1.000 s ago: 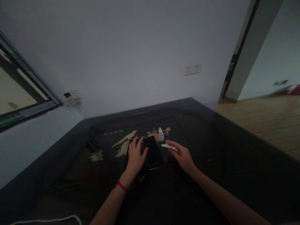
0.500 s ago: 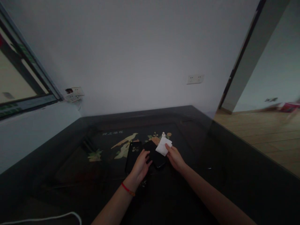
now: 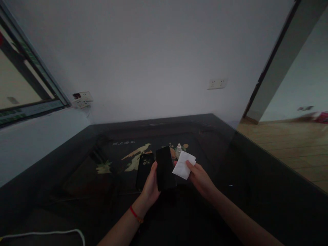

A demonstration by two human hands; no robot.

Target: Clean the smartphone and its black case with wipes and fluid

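Note:
My left hand (image 3: 151,186) is closed round the left edge of a black smartphone (image 3: 165,169), which is raised and tilted up over the table. A folded white tissue (image 3: 183,165) is pinched in my right hand (image 3: 200,177), just right of the phone. Behind the tissue stands a small clear bottle with a white cap (image 3: 178,149); its lower part is partly hidden. To the left of the phone lies a black phone case (image 3: 139,172) with its open side up, partly covered by my left hand.
The dark glossy table (image 3: 84,191) carries a printed bird and flower picture (image 3: 135,155). A white cable (image 3: 51,233) lies at the front left. Wall sockets (image 3: 217,83) sit above the table's back edge. A window (image 3: 25,68) is at the left.
My left hand has taken hold of the phone and lifted it from the table, turning it more upright. My right hand has moved slightly right with the tissue, uncovering more of the bottle.

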